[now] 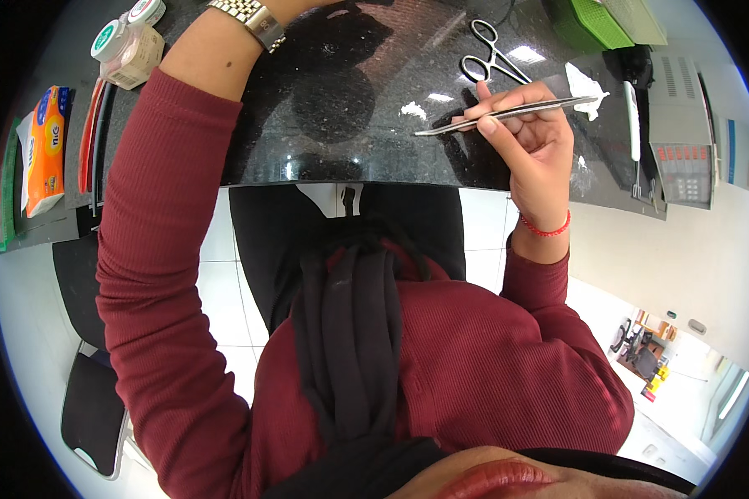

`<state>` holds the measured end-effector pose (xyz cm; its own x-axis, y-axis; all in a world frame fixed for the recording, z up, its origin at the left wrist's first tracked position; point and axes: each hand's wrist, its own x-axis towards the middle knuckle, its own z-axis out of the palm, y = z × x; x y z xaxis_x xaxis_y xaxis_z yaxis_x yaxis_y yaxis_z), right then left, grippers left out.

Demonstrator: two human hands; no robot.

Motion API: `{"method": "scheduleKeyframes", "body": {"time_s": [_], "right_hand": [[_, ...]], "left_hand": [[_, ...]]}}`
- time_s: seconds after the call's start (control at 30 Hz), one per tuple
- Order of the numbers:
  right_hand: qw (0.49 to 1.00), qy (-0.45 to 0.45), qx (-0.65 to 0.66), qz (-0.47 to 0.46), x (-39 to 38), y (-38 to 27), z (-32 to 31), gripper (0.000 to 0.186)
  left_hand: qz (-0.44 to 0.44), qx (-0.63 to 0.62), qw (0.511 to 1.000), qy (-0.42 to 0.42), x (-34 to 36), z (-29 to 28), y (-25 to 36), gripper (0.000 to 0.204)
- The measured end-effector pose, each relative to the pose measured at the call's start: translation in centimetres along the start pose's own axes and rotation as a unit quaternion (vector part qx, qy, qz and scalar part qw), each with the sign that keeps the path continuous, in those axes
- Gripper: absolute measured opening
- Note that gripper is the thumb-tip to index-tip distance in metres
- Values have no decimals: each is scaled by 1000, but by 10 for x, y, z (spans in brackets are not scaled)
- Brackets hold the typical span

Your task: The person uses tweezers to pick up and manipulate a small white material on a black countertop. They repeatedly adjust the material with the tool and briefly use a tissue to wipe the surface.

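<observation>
My right hand (541, 137) is closed on a pair of slim metal tweezers (549, 106), pinched between thumb and fingers. Their tips point left, low over the black speckled countertop (308, 162). Small white crumbs (412, 110) lie just beyond the tips. Behind the hand rests a metal tool with two finger rings (484, 60), its far end partly hidden. A crumpled white tissue (585, 86) is to the right of my fingers. My left hand (295, 8) stretches past the upper edge, so its fingers are out of sight; a gold-coloured watch (254, 21) circles that wrist.
Two lidded jars, the nearer one clear (129, 54), stand at the far left. An orange tissue pack (47, 150) is below them. At right are a green plastic basket (591, 25), a white-handled tool (632, 125) and a grey cabinet (681, 108). The counter's edge curves before me.
</observation>
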<state>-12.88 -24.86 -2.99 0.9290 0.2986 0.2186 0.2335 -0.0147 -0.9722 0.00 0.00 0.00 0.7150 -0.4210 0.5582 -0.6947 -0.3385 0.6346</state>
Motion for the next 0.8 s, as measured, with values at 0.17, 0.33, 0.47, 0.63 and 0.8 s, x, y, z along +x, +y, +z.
{"method": "scheduleKeyframes", "body": {"time_s": [0.17,0.33,0.47,0.63,0.8], "right_hand": [[1000,13,-4,27,-11,-3,7,23],[999,44,-22,9,-1,-6,7,23],[998,-20,25,-55,-5,0,5,22],[996,-65,-25,-52,-7,-7,17,20],[999,38,-4,-4,-2,-6,24,19]], "left_hand": [[-30,-15,999,-12,-12,2,4,14],[-6,8,1000,-4,-2,-1,8,15],[11,4,1000,-1,0,-1,1,16],[1,-1,1000,-8,-2,1,4,16],[-11,4,1000,-9,0,0,3,15]]}}
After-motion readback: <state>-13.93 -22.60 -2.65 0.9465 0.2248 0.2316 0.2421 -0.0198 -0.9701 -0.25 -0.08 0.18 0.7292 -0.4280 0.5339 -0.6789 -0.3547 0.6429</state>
